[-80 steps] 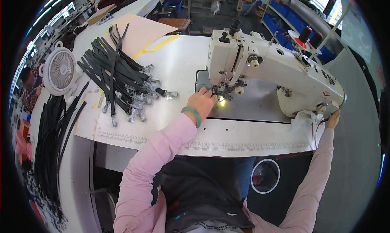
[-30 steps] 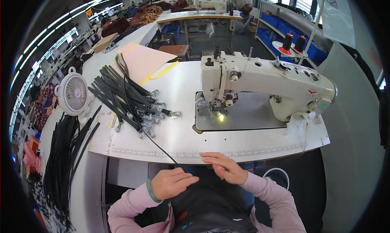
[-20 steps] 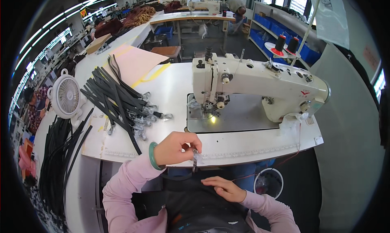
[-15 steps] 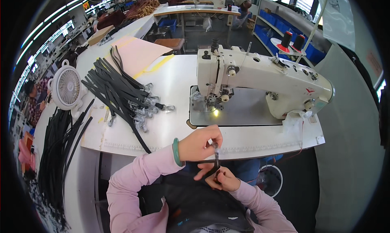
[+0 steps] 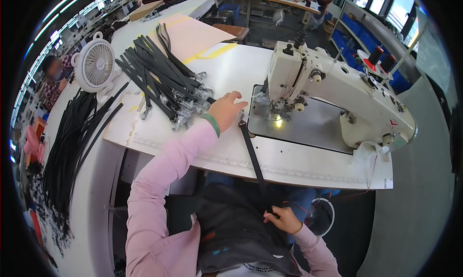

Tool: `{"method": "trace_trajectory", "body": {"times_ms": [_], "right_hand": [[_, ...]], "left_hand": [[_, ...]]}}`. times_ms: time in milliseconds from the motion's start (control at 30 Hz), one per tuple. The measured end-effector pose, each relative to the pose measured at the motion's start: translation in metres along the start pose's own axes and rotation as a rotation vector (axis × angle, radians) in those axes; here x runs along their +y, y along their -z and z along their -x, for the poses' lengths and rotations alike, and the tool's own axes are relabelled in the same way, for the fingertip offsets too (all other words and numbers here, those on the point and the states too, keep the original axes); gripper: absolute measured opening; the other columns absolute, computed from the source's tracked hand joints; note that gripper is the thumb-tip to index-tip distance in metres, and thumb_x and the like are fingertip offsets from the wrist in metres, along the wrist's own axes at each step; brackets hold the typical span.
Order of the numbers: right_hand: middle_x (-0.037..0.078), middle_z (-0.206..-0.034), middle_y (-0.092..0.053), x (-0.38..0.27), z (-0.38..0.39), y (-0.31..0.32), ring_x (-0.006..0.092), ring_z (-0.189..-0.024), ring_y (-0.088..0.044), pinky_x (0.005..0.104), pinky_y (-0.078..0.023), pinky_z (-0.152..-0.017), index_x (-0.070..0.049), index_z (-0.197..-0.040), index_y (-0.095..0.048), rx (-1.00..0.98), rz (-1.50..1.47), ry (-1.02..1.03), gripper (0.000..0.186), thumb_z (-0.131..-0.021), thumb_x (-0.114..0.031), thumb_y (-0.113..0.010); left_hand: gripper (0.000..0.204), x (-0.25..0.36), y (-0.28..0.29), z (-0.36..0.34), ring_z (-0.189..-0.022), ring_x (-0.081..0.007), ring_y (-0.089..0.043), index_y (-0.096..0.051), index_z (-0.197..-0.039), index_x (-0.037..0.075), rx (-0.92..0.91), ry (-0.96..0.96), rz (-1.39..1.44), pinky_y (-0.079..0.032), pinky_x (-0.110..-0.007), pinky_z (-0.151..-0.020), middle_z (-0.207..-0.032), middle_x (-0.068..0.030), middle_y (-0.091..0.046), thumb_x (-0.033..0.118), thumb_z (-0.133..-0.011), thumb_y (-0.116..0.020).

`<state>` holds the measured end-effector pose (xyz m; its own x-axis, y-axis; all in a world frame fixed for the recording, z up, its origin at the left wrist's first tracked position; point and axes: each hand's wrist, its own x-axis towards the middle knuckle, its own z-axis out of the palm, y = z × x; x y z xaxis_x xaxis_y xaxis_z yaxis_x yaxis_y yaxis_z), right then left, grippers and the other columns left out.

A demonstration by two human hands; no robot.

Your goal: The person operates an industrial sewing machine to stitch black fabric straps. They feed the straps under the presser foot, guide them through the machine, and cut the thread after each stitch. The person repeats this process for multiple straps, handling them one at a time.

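Note:
A black strap (image 5: 252, 151) runs from the tabletop down over the front edge toward my lap, with a small metal-and-clear-plastic fitting at its upper end. My left hand (image 5: 226, 112) is beside that fitting, fingers apart, next to the heap of black straps (image 5: 161, 79) with plastic-wrapped ends. Low in front of my dark apron, my right hand (image 5: 285, 220) is closed at the strap's lower part, which blends into the dark cloth. A green bangle (image 5: 211, 124) circles my left wrist.
The white sewing machine (image 5: 337, 79) stands at the right, its lamp lit. Beyond the straps lies a pink sheet (image 5: 197, 38); a white fan (image 5: 95, 64) stands at the left. More black straps (image 5: 72, 151) hang over the left table's edge. A round bin (image 5: 322, 216) is below right.
My left hand has moved up and left from the table's front edge and opened toward the strap heap. The strap now stretches across the edge; my right hand is lower and farther right.

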<state>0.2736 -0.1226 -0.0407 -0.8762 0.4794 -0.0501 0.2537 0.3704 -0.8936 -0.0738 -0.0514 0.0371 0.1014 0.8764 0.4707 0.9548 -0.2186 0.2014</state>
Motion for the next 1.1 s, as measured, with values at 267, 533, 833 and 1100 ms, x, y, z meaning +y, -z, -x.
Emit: {"method": "trace_trajectory", "body": {"times_ms": [267,533,833,1100], "right_hand": [[0.012,-0.066,-0.063,-0.022,-0.015,0.0,0.0198,-0.061,-0.064,0.0256,-0.046,-0.052,0.0,-0.07,-0.048,0.018,-0.183,-0.024,0.025,-0.085,-0.017,-0.059],[0.008,-0.087,-0.06,-0.062,-0.027,0.066,0.0227,-0.07,-0.061,0.0304,-0.05,-0.059,-0.005,-0.085,-0.061,0.392,0.742,0.411,0.021,-0.069,-0.014,-0.071],[0.005,-0.1,-0.053,0.077,0.058,0.422,0.0115,-0.08,-0.051,0.0273,-0.044,-0.066,-0.005,-0.115,-0.049,1.856,-0.272,0.103,0.033,-0.094,-0.029,-0.041],[0.021,-0.106,-0.058,0.116,0.095,0.537,0.0369,-0.099,-0.054,0.0397,-0.042,-0.083,-0.001,-0.111,-0.052,1.482,0.834,-0.399,0.054,-0.091,-0.047,-0.033]], "left_hand": [[0.067,0.054,0.0,0.029,-0.125,-0.036,-0.031,-0.039,-0.122,-0.009,-0.28,-0.127,0.026,-0.031,-0.037,-0.102,-0.136,-0.027,-0.026,0.031,-0.073,-0.062],[0.045,0.037,-0.058,-0.005,-0.116,-0.0331,-0.042,-0.053,-0.109,-0.003,-0.098,-0.173,0.13,-0.038,-0.035,-0.096,-0.131,-0.0173,-0.037,0.01,-0.068,-0.063],[0.032,0.049,-0.046,-0.004,-0.108,-0.032,-0.047,-0.06,-0.101,0.003,-0.043,0.013,0.201,-0.04,-0.038,-0.091,-0.125,-0.0144,-0.044,0.003,-0.068,-0.059],[0.037,0.04,-0.055,0.0,-0.112,-0.0275,-0.045,-0.058,-0.106,0.003,0.012,0.065,0.125,-0.034,-0.04,-0.093,-0.119,-0.0142,-0.051,0.0,-0.069,-0.056]]}}
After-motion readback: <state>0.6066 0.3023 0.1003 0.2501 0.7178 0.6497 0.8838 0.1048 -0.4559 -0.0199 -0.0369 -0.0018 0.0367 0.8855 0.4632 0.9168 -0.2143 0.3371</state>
